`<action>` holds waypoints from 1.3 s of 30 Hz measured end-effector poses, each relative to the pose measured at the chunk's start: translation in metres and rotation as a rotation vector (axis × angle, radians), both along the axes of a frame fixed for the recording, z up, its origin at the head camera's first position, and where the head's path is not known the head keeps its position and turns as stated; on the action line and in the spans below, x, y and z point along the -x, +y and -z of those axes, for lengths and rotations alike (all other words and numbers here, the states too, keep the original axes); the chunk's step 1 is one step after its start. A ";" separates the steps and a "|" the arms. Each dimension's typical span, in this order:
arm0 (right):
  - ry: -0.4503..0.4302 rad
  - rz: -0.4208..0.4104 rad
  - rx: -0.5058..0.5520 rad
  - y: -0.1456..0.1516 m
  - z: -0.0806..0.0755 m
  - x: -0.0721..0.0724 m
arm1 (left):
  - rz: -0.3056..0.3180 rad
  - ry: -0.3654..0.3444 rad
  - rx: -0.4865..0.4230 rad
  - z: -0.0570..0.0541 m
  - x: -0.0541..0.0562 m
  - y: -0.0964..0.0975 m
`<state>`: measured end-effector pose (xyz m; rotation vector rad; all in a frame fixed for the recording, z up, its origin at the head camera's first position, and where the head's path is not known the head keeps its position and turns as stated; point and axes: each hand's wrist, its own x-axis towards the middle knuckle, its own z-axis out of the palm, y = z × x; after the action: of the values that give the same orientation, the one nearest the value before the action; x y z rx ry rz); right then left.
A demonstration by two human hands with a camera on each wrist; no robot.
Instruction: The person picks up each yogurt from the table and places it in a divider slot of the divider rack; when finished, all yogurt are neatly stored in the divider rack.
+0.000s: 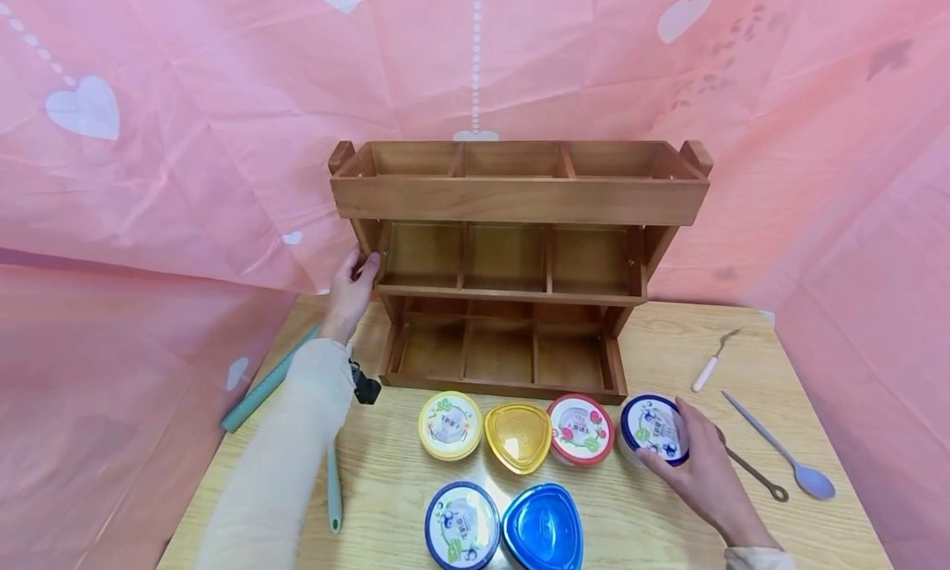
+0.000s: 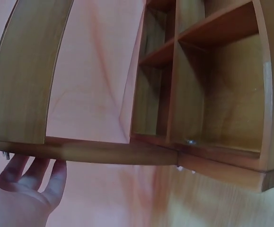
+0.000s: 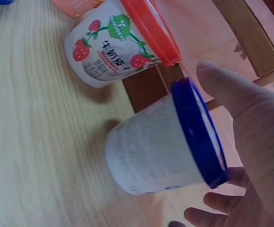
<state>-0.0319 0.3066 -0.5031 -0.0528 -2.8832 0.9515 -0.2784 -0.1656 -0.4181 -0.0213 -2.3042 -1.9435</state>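
My left hand (image 1: 352, 294) is at the left side of a brown wooden three-tier shelf (image 1: 519, 200). In the left wrist view its fingers (image 2: 56, 182) reach up to the edge of the side board (image 2: 103, 152). My right hand (image 1: 708, 471) is spread around a blue-lidded tub (image 1: 655, 428) in front of the shelf's right end. From the right wrist, the thumb (image 3: 217, 78) shows just off the blue lid (image 3: 200, 135), with the other fingers beyond its far rim. A red-lidded strawberry tub (image 3: 113, 45) stands beside it.
A yellow-lidded tub (image 1: 449, 426) and an amber triangular container (image 1: 519, 438) continue the row. Nearer are another blue-lidded tub (image 1: 462, 526) and a blue triangular container (image 1: 544, 527). A lilac spoon (image 1: 812, 481) and white-handled tool (image 1: 705, 374) lie right; a green rod (image 1: 260, 399) lies left.
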 end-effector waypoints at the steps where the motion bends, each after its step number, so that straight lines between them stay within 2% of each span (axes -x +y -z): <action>1: -0.005 0.001 0.000 -0.001 0.001 0.000 | 0.002 0.005 0.005 0.000 0.000 0.000; 5: -0.030 0.021 0.000 -0.003 0.007 -0.001 | 0.009 -0.001 0.015 0.001 -0.001 0.001; 9: -0.064 0.065 0.003 -0.006 0.012 -0.002 | 0.027 -0.033 -0.012 -0.001 -0.003 0.003; 16: -0.097 0.137 0.046 -0.009 0.015 -0.001 | 0.033 -0.034 0.002 -0.024 -0.020 0.011; 20: -0.060 0.149 0.071 -0.009 0.019 -0.002 | 0.030 -0.038 0.002 -0.026 -0.024 0.012; 24: -0.039 0.160 0.110 -0.010 0.024 -0.003 | 0.028 -0.033 -0.019 -0.020 -0.022 0.010; 31: -0.050 0.190 0.119 -0.012 0.028 -0.003 | 0.007 -0.008 -0.005 0.006 -0.005 0.002; 39: -0.050 0.201 0.135 -0.013 0.027 0.000 | -0.007 0.006 0.021 0.010 -0.003 0.001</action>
<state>-0.0319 0.2933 -0.5303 -0.3742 -2.7855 1.1166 -0.2754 -0.1644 -0.4285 -0.0207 -2.3169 -1.9135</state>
